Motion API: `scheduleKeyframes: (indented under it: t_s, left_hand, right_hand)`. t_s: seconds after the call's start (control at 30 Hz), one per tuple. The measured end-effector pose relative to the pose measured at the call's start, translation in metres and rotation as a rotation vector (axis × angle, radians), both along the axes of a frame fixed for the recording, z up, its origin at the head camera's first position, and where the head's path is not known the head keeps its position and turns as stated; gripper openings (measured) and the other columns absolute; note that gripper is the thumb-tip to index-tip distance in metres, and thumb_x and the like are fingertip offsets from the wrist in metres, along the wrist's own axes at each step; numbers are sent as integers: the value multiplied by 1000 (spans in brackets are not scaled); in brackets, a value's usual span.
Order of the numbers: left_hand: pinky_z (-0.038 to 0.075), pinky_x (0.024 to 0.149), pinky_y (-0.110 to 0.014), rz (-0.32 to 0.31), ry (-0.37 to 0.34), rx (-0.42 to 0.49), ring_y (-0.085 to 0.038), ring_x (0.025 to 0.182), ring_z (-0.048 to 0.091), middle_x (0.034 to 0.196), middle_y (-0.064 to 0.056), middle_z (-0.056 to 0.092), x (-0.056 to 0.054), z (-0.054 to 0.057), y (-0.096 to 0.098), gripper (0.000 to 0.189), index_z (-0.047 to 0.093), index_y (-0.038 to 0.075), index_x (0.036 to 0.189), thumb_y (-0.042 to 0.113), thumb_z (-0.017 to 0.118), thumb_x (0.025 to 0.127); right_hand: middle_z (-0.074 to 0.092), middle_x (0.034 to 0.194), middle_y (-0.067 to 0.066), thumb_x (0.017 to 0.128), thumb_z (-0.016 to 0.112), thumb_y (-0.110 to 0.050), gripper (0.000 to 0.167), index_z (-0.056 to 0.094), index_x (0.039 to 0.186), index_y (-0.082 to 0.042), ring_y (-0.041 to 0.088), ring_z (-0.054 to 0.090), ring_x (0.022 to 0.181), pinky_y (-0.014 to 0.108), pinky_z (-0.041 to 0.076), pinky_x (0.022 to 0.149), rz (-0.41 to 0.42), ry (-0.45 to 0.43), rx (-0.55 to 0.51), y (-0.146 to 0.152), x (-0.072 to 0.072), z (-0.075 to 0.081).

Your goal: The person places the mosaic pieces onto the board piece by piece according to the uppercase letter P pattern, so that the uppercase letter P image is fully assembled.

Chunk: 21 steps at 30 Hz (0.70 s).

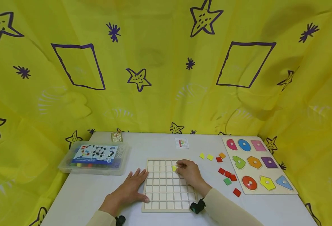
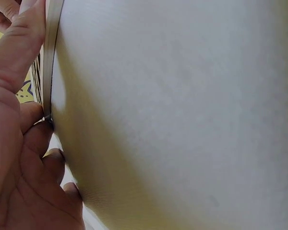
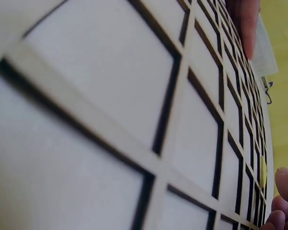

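Left fingers [image 1: 142, 179] spread against one board [image 1: 163, 189], right fingers [image 1: 182, 163] at one tile [image 1: 174, 168], grip unclear.

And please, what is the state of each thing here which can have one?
Left hand, spread, touching the grid board's left edge.
Right hand, fingers curled beside the yellow tile; grip unclear.
Yellow tile, at a grid cell; seating unclear.
Grid board, flat, its other visible cells empty.
Loose tiles, scattered on the table.
Plastic case, closed.
Shape board, bearing nine shapes.
Pattern card, lying flat.
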<state>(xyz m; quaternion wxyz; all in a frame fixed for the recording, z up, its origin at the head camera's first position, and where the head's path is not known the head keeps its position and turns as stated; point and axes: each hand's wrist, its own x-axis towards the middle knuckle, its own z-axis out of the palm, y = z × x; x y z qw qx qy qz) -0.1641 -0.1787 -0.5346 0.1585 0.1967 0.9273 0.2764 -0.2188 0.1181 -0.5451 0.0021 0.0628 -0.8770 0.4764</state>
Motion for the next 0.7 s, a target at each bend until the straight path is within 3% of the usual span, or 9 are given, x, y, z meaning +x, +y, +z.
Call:
scheduleKeyframes:
  t_s: [0.3, 0.5, 0.7]
  left_hand:
    - [11, 130, -67, 0, 16, 0, -46, 161, 20, 171, -20, 33, 1, -1, -1, 113, 39, 1, 161, 49, 91, 73]
    - [10, 130, -67, 8, 3, 6, -46, 161, 19, 171, -20, 32, 2, 0, -1, 112, 39, 1, 161, 47, 91, 74]
    - [9, 130, -67, -2, 6, 16, -46, 161, 18, 171, -21, 32, 3, 1, -1, 112, 38, 0, 161, 47, 91, 75]
  right_hand:
    - [70, 99, 5, 94, 74, -2, 22, 77, 115, -3, 16, 57, 85, 22, 50, 69, -30, -37, -62, 12, -4, 15]
    - [72, 112, 14, 95, 74, -3, 27, 75, 122, -1, 22, 60, 94, 22, 51, 71, -32, -29, -46, 34, -12, 28]
    - [72, 120, 21, 95, 74, -3, 31, 73, 126, 0, 27, 62, 101, 19, 53, 75, -64, -37, -53, 63, -19, 29]
